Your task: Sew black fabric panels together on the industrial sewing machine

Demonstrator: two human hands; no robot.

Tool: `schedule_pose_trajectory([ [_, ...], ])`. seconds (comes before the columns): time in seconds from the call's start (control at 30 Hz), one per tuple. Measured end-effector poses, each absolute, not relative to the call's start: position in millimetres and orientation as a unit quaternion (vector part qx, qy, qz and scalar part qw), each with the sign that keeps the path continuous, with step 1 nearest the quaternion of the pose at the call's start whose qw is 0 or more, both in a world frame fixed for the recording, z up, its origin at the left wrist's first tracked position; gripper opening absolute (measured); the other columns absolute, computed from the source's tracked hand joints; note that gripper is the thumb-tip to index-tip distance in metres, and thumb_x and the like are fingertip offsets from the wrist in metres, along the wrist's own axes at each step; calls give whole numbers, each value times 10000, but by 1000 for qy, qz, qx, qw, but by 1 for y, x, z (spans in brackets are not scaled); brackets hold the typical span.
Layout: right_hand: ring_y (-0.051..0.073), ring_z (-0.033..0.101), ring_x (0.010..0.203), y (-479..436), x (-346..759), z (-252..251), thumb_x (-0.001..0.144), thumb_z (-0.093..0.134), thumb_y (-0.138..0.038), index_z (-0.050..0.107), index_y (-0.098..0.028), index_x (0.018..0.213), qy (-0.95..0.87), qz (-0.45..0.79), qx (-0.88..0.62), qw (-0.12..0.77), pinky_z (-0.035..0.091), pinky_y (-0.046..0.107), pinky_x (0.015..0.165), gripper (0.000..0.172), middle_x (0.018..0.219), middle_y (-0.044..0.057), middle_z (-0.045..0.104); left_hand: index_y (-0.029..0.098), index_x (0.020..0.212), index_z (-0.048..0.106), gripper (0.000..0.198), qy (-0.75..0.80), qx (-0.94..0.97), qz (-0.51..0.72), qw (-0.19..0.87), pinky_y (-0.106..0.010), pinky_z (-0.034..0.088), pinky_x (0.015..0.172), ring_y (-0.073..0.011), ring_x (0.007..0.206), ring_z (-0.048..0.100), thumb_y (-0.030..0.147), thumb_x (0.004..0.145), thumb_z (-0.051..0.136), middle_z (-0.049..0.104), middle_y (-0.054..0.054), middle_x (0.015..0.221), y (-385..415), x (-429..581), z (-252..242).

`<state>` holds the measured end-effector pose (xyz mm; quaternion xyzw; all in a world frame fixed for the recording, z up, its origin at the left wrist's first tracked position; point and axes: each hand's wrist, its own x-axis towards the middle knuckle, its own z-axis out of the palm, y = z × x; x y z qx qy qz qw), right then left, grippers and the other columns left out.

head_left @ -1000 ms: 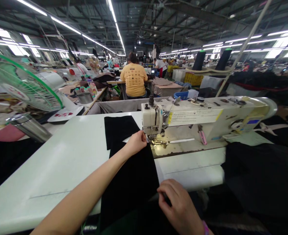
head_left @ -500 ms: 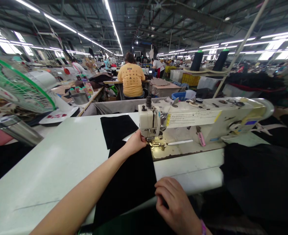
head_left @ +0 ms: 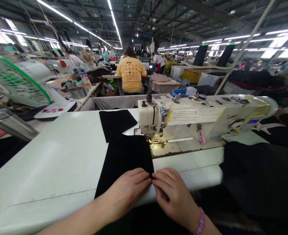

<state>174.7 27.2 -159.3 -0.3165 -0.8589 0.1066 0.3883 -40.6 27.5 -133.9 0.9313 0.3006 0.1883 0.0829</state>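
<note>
A black fabric piece [head_left: 126,156] lies on the white sewing table [head_left: 55,169], its far end under the presser foot [head_left: 156,141] of a cream sewing machine [head_left: 202,119]. My left hand [head_left: 128,191] rests on the near end of the fabric, fingers together and pressing down by its right edge. My right hand [head_left: 173,192] sits just beside it, fingertips pinching the fabric's near right edge at the table's front. The two hands touch at the fingertips. A second black piece [head_left: 115,120] lies behind the first.
A green-rimmed fan [head_left: 14,81] and a steel cup [head_left: 10,125] stand at the left. Dark fabric [head_left: 258,176] is heaped at the right. A person in a yellow shirt [head_left: 131,75] sits ahead with their back to me. Thread cones [head_left: 200,54] rise behind the machine.
My left hand has drawn back from the needle area to the fabric's near end, meeting my right hand. The fabric has been pulled further onto the table.
</note>
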Motion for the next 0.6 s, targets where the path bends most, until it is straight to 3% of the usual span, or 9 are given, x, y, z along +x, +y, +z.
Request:
schedule_pose_trajectory([
  [0.23,242,560,1018,64,167,-151,851,572,-63,710,-201,975,-860,84,-358,353,481,450,928,231,1015,81,651,164,1125,661,252,286,942,174,-7,-383,568,912,-226,1041,637,160,972,461,694,-113,1091,72,-51,-138],
  [0.6,224,552,921,119,150,-140,879,663,-177,765,-236,956,-869,36,-424,254,446,379,842,141,880,39,634,142,1024,721,247,304,935,185,1,-350,567,879,-216,983,645,138,955,484,699,-110,1059,128,-64,-131],
])
